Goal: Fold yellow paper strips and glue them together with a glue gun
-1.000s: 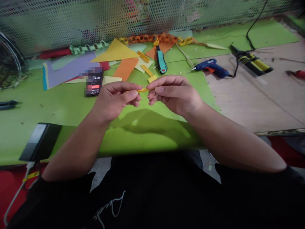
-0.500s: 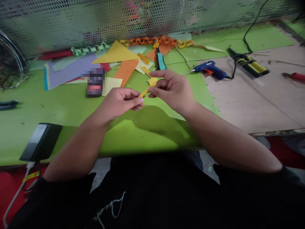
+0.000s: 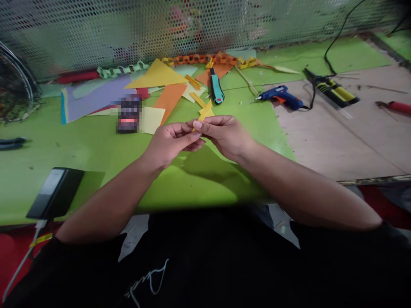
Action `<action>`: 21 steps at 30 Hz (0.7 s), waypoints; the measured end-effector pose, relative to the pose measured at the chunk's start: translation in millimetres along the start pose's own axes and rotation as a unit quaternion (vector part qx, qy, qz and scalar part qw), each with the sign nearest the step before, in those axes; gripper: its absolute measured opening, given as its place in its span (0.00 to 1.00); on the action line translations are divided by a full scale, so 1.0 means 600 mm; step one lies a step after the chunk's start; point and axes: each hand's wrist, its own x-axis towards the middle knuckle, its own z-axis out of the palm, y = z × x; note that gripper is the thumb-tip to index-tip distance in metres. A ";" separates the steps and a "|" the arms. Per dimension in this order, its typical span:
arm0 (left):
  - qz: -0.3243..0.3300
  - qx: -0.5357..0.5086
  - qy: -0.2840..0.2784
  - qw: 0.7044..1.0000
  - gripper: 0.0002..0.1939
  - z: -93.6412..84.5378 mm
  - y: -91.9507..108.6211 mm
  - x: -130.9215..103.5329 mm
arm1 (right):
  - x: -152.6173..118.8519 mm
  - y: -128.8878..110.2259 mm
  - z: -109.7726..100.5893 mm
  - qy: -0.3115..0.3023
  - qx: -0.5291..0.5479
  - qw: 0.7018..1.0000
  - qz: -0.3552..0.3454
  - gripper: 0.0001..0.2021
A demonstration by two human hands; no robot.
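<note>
A narrow yellow paper strip (image 3: 206, 109) is pinched between my two hands over the green table (image 3: 128, 162). My left hand (image 3: 171, 143) grips its lower end, thumb on top and fingers curled beneath. From the right, my right hand (image 3: 226, 134) presses thumb and fingers onto the same strip, touching the left fingertips. Fingers cover much of the strip. Just beyond lie more yellow strips (image 3: 197, 99), partly overlapped in view by the held one. A teal utility knife (image 3: 217, 88) rests past my right hand.
Coloured paper sheets (image 3: 96, 98) and paper chains (image 3: 189, 60) lie along the back, below a perforated metal panel (image 3: 112, 34). A blue glue gun (image 3: 282, 97) and a yellow-black tool (image 3: 337, 90) are at right. A black power bank (image 3: 54, 192) sits at the front left edge.
My hands have come together until their fingertips meet. The right hand has moved down and closed its raised index finger onto the strip; less of the strip shows between the hands.
</note>
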 end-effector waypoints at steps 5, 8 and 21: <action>-0.009 0.000 -0.006 1.000 0.21 -0.001 -0.005 0.001 | -0.003 -0.006 0.002 0.028 0.002 1.000 -0.011 0.19; -0.016 0.001 0.007 1.000 0.21 0.004 -0.006 0.000 | -0.004 -0.020 -0.002 0.079 -0.006 0.996 -0.030 0.18; -0.024 -0.004 0.002 1.000 0.21 0.007 0.013 -0.005 | -0.014 -0.026 0.007 0.173 0.000 0.978 -0.118 0.08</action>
